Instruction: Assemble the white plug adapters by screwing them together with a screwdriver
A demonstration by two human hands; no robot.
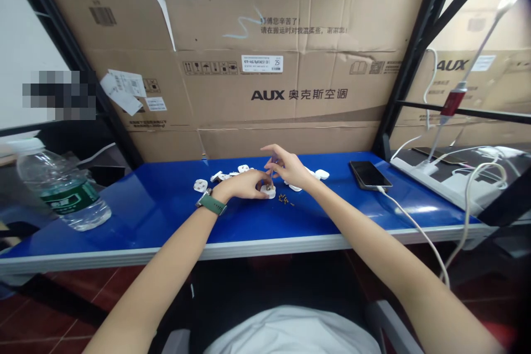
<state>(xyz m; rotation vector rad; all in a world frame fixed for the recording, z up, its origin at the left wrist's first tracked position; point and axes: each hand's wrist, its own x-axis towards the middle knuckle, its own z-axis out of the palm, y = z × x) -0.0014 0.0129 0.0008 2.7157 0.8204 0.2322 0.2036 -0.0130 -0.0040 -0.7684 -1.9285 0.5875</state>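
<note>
Evidently light stuff at the bench: a small white part (270, 193) sits on the blue tabletop (161, 221), near its middle and in front of the wearer. Left hand (248, 184) curled round it, thumb on the near side, fingers on the far side. Right hand (289, 170) holds a slim upright tool (272, 175) in a narrow pinch above the part, index finger lifted clear; where exactly the tip meets the part is too small to tell.

Handling, by judgement: part looks like moulded plastic, light, stiff, smooth enough to skid on the glossy top if pushed from one side. Best hold is low on the outer rim, thumb against fingers, upper face left free. Likely not very fragile, though thin edges might chip.

Counts: one white part in hand. One loose white piece (200, 185) lies apart at far left. Behind the left hand, a white cluster (222, 176), several pieces, overlapping, no sure number. Beyond the right hand, at least two more white pieces (321, 175). Small brass-coloured bits (283, 198) just right of the held part, a handful, too tiny to count. One phone (369, 175) with cable, one water bottle (68, 199), one tool
</note>
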